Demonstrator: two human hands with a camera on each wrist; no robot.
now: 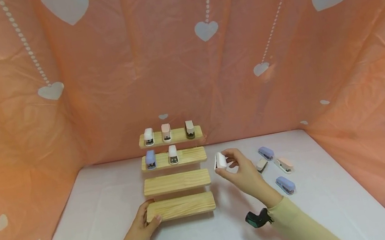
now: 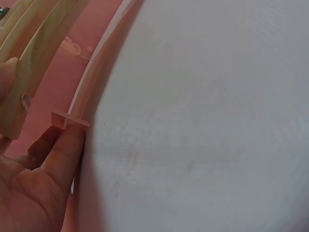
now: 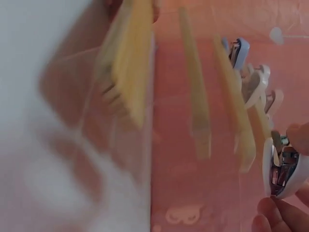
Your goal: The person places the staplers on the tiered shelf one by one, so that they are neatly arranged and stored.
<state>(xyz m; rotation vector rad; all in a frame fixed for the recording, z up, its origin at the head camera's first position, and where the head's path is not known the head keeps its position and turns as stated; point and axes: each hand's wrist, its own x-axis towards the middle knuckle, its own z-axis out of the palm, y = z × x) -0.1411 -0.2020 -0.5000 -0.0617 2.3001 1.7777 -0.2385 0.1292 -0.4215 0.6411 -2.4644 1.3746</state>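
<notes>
A small white stapler (image 1: 220, 161) is pinched between the thumb and fingers of my right hand (image 1: 245, 175), raised right of the tiered wooden rack (image 1: 181, 208). The right wrist view shows its metal inside (image 3: 285, 166) side-on. My left hand (image 1: 139, 231) grips the left end of the rack's lowest plank, thumb on the wood; in the left wrist view its fingers (image 2: 65, 150) are at a clear support piece (image 2: 70, 119). On the top plank stand a white stapler (image 1: 148, 136), a pink stapler (image 1: 166, 132) and a beige stapler (image 1: 189, 129). One plank below hold a purple stapler (image 1: 150, 159) and another white stapler (image 1: 173, 154).
Right of my right hand, two purple staplers (image 1: 285, 185), a pink stapler (image 1: 284, 165) and a beige stapler (image 1: 262, 165) lie on the white table (image 1: 113, 191). An orange curtain (image 1: 178, 76) with hearts encloses the back and sides.
</notes>
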